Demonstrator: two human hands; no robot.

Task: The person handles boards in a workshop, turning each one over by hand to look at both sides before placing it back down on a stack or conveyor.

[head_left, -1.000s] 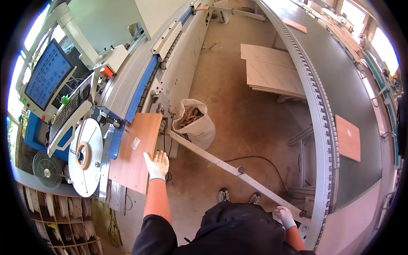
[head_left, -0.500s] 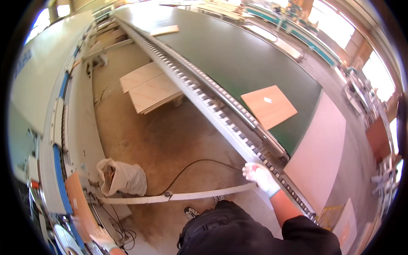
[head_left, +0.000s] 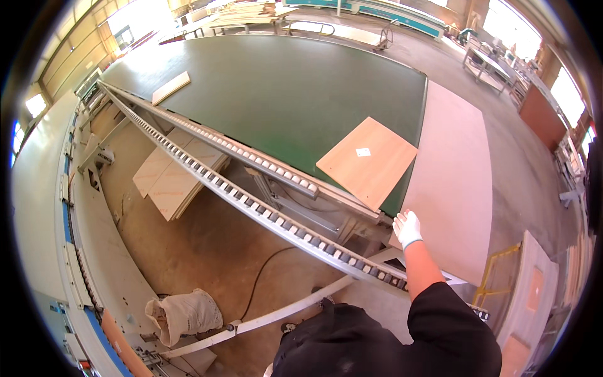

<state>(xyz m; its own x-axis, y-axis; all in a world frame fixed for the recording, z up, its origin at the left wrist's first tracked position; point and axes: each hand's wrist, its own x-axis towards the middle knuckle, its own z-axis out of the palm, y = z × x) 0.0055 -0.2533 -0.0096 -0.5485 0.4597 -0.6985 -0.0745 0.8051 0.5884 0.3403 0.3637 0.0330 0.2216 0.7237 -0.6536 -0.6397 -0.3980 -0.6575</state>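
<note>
Right hand (head_left: 408,227) had moved nearer the wood panel (head_left: 377,173), empty fingers extended; left hand's (head_left: 269,371) were unclear. A bump could have slid the panel off the counter (head_left: 282,94).

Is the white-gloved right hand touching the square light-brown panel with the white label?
Apart: the head view shows a strip of the dark-green tabletop between the white-gloved right hand and the square light-brown panel.

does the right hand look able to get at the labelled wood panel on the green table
Probably yes: the right hand is open and looks empty, close to the nearest corner of the labelled wood panel, and nothing seems to stand between them.
</note>
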